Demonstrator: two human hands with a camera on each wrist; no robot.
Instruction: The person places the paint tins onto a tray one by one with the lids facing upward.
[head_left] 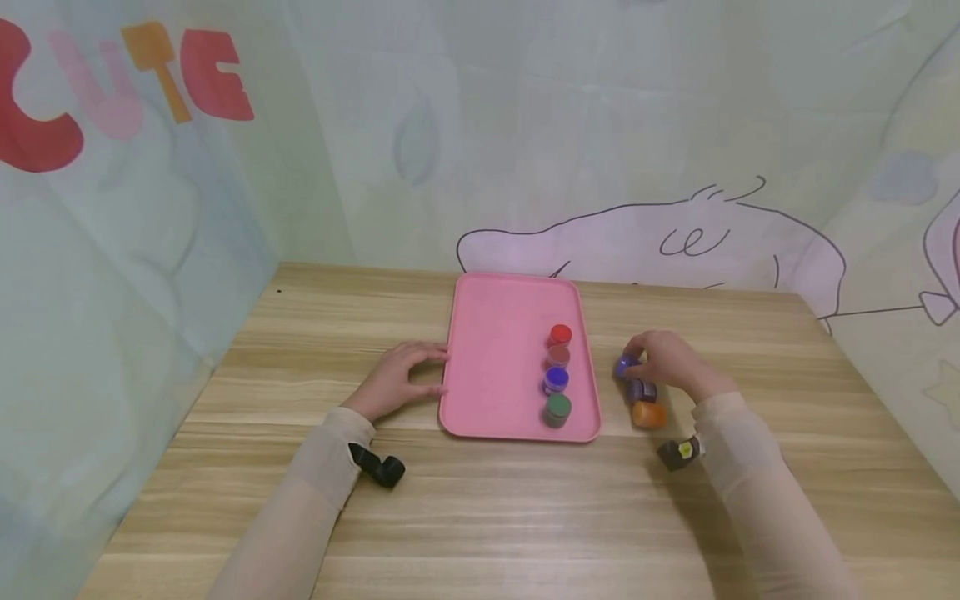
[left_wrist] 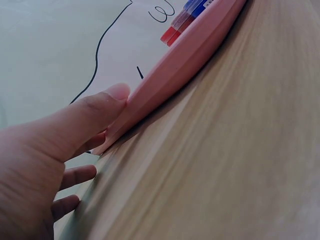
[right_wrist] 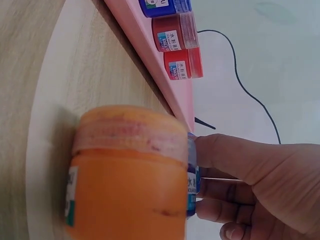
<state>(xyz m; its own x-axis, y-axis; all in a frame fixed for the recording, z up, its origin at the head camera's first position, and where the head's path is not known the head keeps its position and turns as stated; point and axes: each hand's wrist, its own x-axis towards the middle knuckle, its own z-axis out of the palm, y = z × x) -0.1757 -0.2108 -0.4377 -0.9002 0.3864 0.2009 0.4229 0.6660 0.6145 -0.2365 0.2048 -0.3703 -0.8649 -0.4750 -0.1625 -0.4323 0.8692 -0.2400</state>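
Note:
My right hand [head_left: 671, 362] pinches a blue-violet paint jar [head_left: 624, 366] between thumb and fingers, to the right of the pink tray [head_left: 495, 358]. Just in front of that jar are a dark purple paint jar [head_left: 641, 391] and an orange paint jar [head_left: 648, 415]. The orange one looms large in the right wrist view and hides part of the held jar [right_wrist: 191, 185]. With fingers spread, my left hand [head_left: 396, 382] touches the tray's left rim. Its thumb lies against the tray wall [left_wrist: 170, 75] in the left wrist view.
Along the tray's right side stand a red jar [head_left: 559, 335], a brownish-red jar [head_left: 557, 357], a blue jar [head_left: 556, 381] and a green jar [head_left: 557, 410]. Beneath everything is a wood-grain table [head_left: 510, 517]. A printed cloth [head_left: 360, 125] hangs behind it.

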